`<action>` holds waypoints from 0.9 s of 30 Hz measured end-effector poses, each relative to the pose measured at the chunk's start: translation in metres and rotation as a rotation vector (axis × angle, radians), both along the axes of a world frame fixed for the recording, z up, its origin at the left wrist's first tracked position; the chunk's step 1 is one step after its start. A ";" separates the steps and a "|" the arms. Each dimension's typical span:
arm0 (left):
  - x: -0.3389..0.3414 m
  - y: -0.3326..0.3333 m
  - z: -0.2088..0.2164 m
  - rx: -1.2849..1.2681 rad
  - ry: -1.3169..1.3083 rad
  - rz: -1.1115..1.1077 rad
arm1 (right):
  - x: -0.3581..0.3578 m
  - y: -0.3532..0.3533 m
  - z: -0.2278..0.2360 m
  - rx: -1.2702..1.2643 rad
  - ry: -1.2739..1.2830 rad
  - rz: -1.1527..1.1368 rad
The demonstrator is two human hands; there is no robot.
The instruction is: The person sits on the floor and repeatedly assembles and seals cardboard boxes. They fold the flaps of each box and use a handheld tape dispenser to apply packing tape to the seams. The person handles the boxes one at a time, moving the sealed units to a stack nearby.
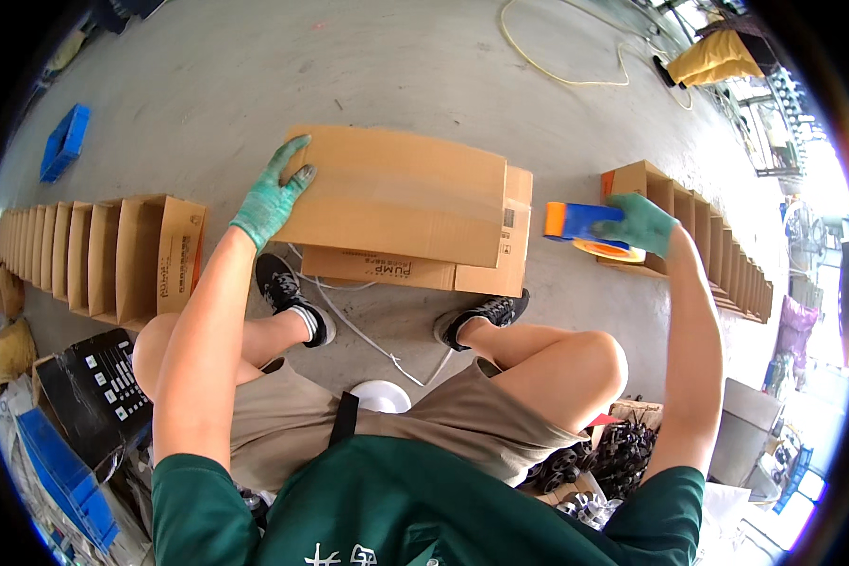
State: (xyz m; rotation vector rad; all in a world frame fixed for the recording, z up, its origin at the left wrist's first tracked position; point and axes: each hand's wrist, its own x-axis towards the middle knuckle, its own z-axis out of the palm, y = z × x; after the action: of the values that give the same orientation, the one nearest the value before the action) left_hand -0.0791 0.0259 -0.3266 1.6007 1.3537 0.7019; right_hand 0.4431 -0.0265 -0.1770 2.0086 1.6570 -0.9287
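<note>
A flat, folded cardboard box (396, 193) lies in front of my feet, on top of further flattened cardboard (517, 231) with dark print. My left hand (274, 196), in a green glove, grips its left edge near the far corner, thumb on the upper face. Off to the right of the cardboard, my gloved right hand (637, 224) is closed around a blue and orange tape dispenser (580, 222). A roll of tape (610, 250) shows at the dispenser's near side. The dispenser is apart from the cardboard.
Rows of opened cardboard boxes stand at left (123, 250) and right (693, 212). White strapping (368, 344) lies between my shoes. A blue crate (64, 143) sits at far left, a yellowish hose (557, 71) at the back. Dark small parts (623, 448) lie beside my right leg.
</note>
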 end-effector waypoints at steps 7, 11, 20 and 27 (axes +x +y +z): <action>-0.005 0.006 -0.010 0.097 0.116 -0.029 | -0.061 0.021 -0.058 -0.017 0.222 0.149; 0.018 0.002 0.003 0.410 0.788 -0.075 | -0.087 0.019 -0.051 -0.037 0.240 0.121; 0.227 -0.005 0.050 0.693 0.687 -0.900 | -0.092 0.007 -0.048 -0.014 0.196 0.195; 0.270 -0.003 0.073 0.478 0.900 -1.146 | -0.100 -0.025 -0.095 -0.095 -0.088 0.340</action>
State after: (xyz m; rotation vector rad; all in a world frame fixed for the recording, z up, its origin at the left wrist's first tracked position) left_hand 0.1907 0.0232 -0.2532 2.8317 0.5294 -0.5105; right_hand 0.3429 -0.0520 -0.2717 1.6148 1.7944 -0.7686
